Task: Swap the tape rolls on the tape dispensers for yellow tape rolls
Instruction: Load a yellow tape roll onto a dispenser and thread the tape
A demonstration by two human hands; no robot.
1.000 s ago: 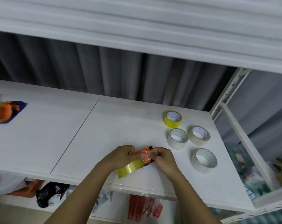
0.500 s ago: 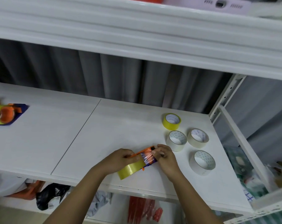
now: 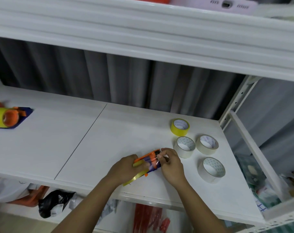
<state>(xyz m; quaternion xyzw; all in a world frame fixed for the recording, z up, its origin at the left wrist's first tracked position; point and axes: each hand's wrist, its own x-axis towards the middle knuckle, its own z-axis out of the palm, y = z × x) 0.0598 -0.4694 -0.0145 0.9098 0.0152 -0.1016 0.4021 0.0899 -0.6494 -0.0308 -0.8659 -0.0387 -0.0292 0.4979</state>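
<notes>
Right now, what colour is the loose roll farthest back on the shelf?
Yellow, with a white core; the loose roll shows clearly in the head view.

White shelf [image 3: 109,140] carries yellow roll [image 3: 179,127], three pale rolls [image 3: 184,147], two dispensers [image 3: 7,117].

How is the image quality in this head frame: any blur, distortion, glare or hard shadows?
Head view: light is soft and even, with only faint shadows beside the yellow tape roll; no glare on the white shelf. Wide-angle distortion bows the upper shelf edge. The hands and tape dispenser look slightly soft.
</notes>
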